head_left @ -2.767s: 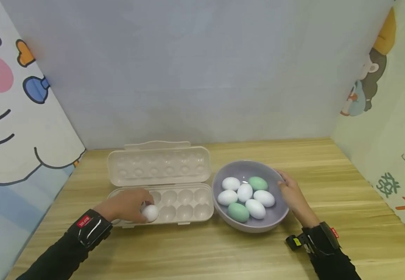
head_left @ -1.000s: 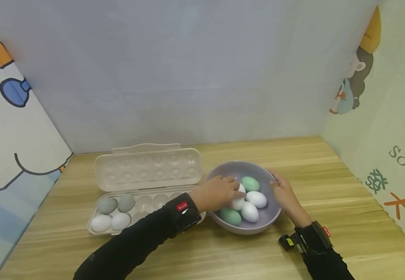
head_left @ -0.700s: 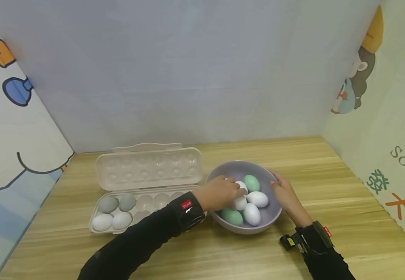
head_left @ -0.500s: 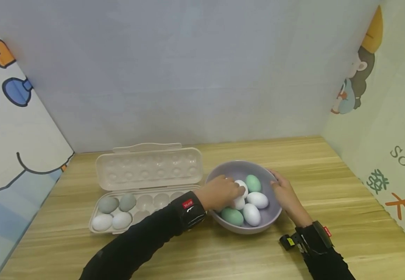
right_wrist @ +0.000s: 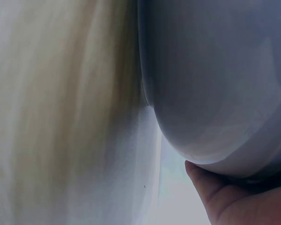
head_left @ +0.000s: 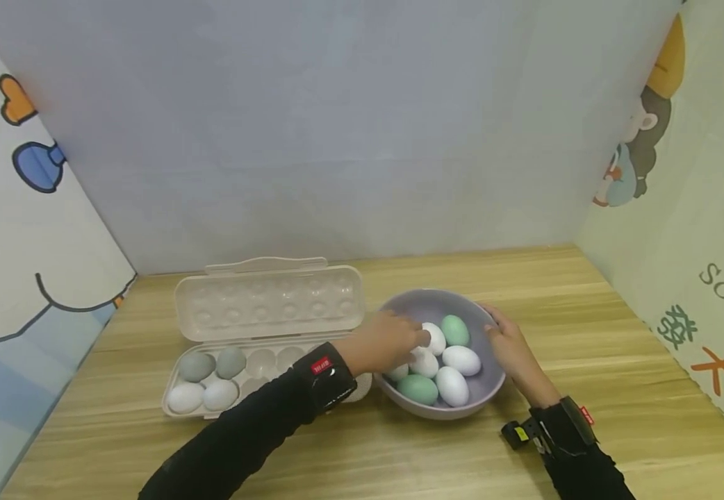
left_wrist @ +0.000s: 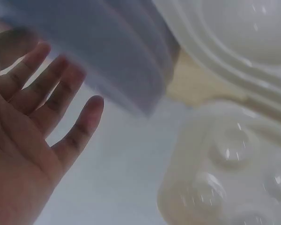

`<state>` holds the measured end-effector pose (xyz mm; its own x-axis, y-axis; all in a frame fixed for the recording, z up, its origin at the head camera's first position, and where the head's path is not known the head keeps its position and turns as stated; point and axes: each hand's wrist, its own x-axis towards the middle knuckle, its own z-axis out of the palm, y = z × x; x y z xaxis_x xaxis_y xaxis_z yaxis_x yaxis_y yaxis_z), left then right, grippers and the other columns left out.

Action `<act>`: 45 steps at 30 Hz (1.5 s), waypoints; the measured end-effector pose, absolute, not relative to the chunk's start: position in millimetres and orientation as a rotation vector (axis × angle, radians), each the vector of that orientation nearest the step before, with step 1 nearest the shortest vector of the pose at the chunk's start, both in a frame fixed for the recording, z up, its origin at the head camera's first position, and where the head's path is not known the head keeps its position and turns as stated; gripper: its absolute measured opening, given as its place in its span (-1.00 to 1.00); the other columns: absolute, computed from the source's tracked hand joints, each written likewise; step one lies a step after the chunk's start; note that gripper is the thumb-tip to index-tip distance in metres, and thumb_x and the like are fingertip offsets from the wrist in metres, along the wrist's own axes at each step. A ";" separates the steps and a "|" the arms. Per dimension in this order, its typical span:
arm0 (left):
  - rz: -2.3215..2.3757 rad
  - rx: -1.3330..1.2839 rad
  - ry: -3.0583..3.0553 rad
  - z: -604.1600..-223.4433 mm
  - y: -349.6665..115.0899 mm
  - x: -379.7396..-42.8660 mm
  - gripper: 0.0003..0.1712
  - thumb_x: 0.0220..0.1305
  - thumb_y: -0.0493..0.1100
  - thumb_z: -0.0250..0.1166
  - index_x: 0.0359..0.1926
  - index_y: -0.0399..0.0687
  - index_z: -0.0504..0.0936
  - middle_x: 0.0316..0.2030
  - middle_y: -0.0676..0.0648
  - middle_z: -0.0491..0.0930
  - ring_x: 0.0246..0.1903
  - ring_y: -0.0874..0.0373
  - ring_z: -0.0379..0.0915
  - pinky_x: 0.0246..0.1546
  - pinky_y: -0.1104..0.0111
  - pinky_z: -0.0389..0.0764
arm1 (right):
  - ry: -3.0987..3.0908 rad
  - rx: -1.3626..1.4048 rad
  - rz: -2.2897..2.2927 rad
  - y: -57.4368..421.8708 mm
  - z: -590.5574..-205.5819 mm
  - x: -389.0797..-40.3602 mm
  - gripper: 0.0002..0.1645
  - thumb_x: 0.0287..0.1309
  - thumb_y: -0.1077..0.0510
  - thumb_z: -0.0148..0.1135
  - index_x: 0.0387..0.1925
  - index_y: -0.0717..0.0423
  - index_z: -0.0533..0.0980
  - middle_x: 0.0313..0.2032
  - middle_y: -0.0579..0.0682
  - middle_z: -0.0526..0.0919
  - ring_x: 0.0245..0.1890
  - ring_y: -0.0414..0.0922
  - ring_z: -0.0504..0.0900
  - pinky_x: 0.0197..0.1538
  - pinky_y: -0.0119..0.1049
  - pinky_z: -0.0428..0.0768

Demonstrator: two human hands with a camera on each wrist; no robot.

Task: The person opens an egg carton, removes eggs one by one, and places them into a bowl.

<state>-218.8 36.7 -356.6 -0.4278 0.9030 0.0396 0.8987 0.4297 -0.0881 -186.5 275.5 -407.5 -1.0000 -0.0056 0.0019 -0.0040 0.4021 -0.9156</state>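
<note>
My left hand (head_left: pixel 387 340) is over the left side of the purple-grey bowl (head_left: pixel 440 413). In the left wrist view its fingers (left_wrist: pixel 86 119) are extended beside the bowl and hold nothing. A white egg (head_left: pixel 423 363) lies just beneath it, and a sliver of another white egg (head_left: pixel 399 373) shows under the wrist. My right hand (head_left: pixel 512 351) grips the bowl's right rim, its thumb (right_wrist: pixel 203 183) visible in the right wrist view. Other white eggs (head_left: pixel 452 387) and a green egg (head_left: pixel 417 390) sit in the bowl, with a second green egg (head_left: pixel 456 330) at the back.
Left of the bowl lies an open egg carton (head_left: pixel 268 305), lid tipped back. At its left end are two grey-green eggs (head_left: pixel 196 366) and two white eggs (head_left: pixel 220 394). My left sleeve (head_left: pixel 256 420) hides part of its front row. A wooden table (head_left: pixel 399 465) carries everything.
My left hand went from the carton, where it held a white egg, rightward to the bowl. That egg now sits in the carton. Lately the hand has drawn slightly left, uncovering white eggs.
</note>
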 end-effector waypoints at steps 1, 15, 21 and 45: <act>0.043 -1.612 -2.601 -352.9 29.7 -218.2 -0.76 0.18 -0.10 0.33 -0.12 0.02 0.59 -0.23 0.06 0.61 -0.16 0.14 0.54 -0.13 0.30 0.48 | 2.628 -0.006 -1.717 275.2 -407.6 -186.5 -0.44 0.37 0.36 -0.38 0.37 0.40 0.06 0.33 0.41 0.13 0.28 0.33 0.20 0.23 0.14 0.27; -0.149 -1.191 -2.760 -357.9 -139.5 -206.9 -0.73 0.08 -0.28 0.38 -0.14 -0.15 0.61 -0.23 -0.07 0.64 -0.19 0.00 0.56 -0.18 0.12 0.53 | 2.621 0.021 -1.683 274.2 -408.0 -187.1 -0.42 0.37 0.33 -0.39 0.39 0.37 0.03 0.34 0.41 0.10 0.27 0.34 0.21 0.21 0.15 0.29; -0.213 -0.997 -2.865 -371.8 -192.8 -200.2 -0.70 0.09 -0.41 0.25 -0.09 -0.22 0.61 -0.17 -0.14 0.61 -0.09 -0.11 0.52 -0.12 0.04 0.52 | 2.618 0.049 -1.676 277.0 -405.1 -185.7 -0.41 0.37 0.32 -0.39 0.40 0.36 0.01 0.35 0.41 0.07 0.29 0.34 0.18 0.23 0.17 0.25; -0.469 -0.797 -2.982 -395.5 -208.4 -202.0 -0.59 -0.03 -0.38 0.39 -0.10 -0.33 0.53 -0.20 -0.17 0.57 -0.18 -0.05 0.51 -0.15 0.09 0.52 | 2.613 0.048 -1.682 274.3 -405.3 -186.2 -0.42 0.36 0.35 -0.39 0.38 0.40 0.03 0.35 0.41 0.08 0.30 0.33 0.15 0.26 0.15 0.21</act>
<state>-202.0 -208.4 -395.5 -0.8694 0.4848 0.0952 0.4906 0.8245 0.2820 -186.2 274.3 -405.3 -0.9990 0.0074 -0.0452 0.0442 0.4138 -0.9093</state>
